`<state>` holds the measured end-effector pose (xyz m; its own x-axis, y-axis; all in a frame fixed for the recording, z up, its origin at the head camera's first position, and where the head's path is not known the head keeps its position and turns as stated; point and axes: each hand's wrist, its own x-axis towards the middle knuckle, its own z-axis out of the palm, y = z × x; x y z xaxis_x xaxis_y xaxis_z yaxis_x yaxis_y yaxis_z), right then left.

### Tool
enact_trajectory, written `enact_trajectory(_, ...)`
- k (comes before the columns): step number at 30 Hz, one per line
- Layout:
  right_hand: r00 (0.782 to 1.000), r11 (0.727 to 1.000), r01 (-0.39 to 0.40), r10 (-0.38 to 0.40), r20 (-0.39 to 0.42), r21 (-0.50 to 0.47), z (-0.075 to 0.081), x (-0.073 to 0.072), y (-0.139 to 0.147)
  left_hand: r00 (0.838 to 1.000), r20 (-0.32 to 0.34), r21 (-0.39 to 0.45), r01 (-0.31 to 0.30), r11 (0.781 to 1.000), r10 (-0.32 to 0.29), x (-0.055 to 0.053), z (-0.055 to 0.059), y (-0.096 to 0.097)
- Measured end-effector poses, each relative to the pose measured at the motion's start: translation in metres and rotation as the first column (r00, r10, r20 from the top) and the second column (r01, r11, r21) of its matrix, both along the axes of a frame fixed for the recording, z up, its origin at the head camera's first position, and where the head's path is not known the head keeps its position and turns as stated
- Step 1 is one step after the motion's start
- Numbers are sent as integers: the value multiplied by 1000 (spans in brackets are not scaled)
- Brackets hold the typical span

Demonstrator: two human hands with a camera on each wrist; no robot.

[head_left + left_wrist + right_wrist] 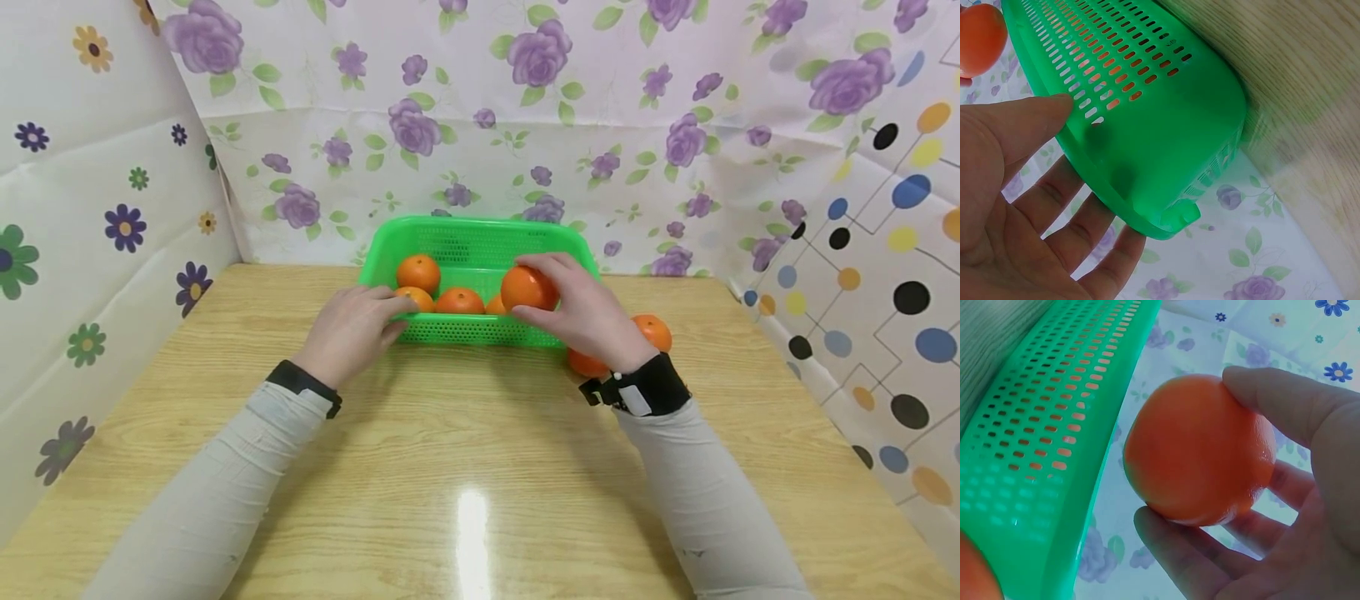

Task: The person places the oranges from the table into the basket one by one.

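My right hand (581,304) grips an orange (528,288) between thumb and fingers, over the front right part of a green plastic basket (480,331). In the right wrist view the held orange (1200,450) is beside the basket's rim, and the fingertips are spread round its skin. My left hand (352,329) holds the basket's front left rim. The left wrist view shows the thumb on the perforated outer wall (1166,119) and the other fingers across the rim. Several oranges (460,302) lie inside the basket, partly hidden by its front wall.
Two more oranges lie on the wooden table (450,433) right of the basket: one (652,332) beyond my right wrist, another (587,364) partly covered by it. Behind the basket rises a flowered cloth wall (480,158), with patterned walls at left and right.
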<state>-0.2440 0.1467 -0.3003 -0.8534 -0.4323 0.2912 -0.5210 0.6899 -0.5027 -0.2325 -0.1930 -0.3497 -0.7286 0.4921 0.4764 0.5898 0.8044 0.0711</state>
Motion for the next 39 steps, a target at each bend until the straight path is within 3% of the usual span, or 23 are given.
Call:
enact_trajectory(8, 994, 994, 107, -107, -24, 15, 2, -5, 4, 1000, 3, -5, -11, 1000, 11, 1, 1, 0)
enact_trajectory(19, 981, 981, 193, -193, -32, 16, -3, -14, 9, 1000, -1, -22, -11, 1000, 11, 0, 2, 1)
enact_trajectory(27, 974, 973, 224, -223, -25, 59, -8, -21, 10, 1000, -11, -17, -5, 1000, 4, 1, 1, 0)
enact_trajectory(39, 964, 952, 264, -265, -16, 154, -1, -29, 12, 1000, -8, -17, -3, 1000, 3, 0, 1, -2)
